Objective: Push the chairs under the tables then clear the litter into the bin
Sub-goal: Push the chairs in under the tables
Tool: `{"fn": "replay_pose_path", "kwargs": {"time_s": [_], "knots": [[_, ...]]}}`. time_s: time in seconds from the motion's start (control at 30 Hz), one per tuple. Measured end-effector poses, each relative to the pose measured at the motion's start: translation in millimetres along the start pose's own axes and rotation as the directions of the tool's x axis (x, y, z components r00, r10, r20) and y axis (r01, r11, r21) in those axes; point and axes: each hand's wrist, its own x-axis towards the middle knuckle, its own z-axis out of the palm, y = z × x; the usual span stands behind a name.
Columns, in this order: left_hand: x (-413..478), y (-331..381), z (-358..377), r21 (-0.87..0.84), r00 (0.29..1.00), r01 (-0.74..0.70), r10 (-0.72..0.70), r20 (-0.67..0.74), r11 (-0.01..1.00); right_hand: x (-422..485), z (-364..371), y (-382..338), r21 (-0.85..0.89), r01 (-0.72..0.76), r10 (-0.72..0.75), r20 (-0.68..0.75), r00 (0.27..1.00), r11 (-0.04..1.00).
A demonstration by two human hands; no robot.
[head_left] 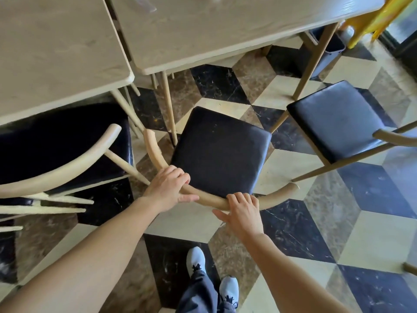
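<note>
- Presently, step in hand: chair-pushing stage. The middle chair (pixel 222 152) stands at frame centre, skewed, its dark seat wholly clear of the centre table (pixel 225 30) at upper centre.
- Left hand (pixel 168 186): wrapped on the chair's curved back rail (pixel 277 195), fingers curled over the top, thumb laid along the near side. The arm reaches in from lower left, nearly straight.
- Right hand (pixel 244 213): on the same rail, just beside the left hand. Fingers hooked over the top, thumb splayed leftwards off the wood. The arm enters from lower right.
- Next move, as judged: square the seat to the table edge, then slide it forward. The table leg (pixel 168 105) near the seat's left corner could catch.
- Left chair (pixel 63 141): mid left, seat partly under the left table (pixel 56 53).
- Right chair (pixel 334 118): right of frame, drawn out, not yet pushed.
- Bin (pixel 325 53): dark, upper right, behind a table leg.
- Litter: none identifiable with certainty.
</note>
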Motion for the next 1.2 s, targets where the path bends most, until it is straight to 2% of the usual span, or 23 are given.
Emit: {"fn": "replay_pose_path", "kwargs": {"time_s": [0.07,0.17,0.23,0.33,0.47,0.63,0.87,1.2], "knots": [[10,-11,2,0.021,0.998,-0.016,0.015,0.053,1.0,1,8,0,0.003,-0.031,0.031,-0.037,0.999,1.0],[24,-22,4,0.114,0.986,-0.129,0.115,0.12,0.985,-1,14,0,0.004,-0.038,0.038,-0.106,0.994,0.999],[31,-30,5,0.172,0.971,-0.227,0.208,0.121,0.959,-1,16,0,-0.02,-0.038,0.035,-0.132,0.991,0.999],[35,-41,12,0.255,0.943,-0.332,0.325,0.069,0.908,1,17,0,-0.047,-0.05,0.046,-0.093,0.995,0.998],[36,-41,24,0.323,0.942,-0.305,0.334,-0.038,0.896,4,12,-1,-0.098,-0.091,0.088,-0.03,0.996,0.991],[39,-46,34,0.272,0.895,-0.338,0.397,-0.201,0.901,11,10,1,-0.151,-0.092,0.093,0.0,0.996,0.984],[41,-45,39,0.272,0.894,-0.336,0.396,-0.208,0.902,13,11,11,-0.14,-0.036,0.035,-0.012,0.999,0.99],[65,14,48,0.247,0.893,-0.244,0.317,-0.319,0.938,30,-3,85,-0.192,0.113,-0.132,-0.093,0.987,0.975]]}}
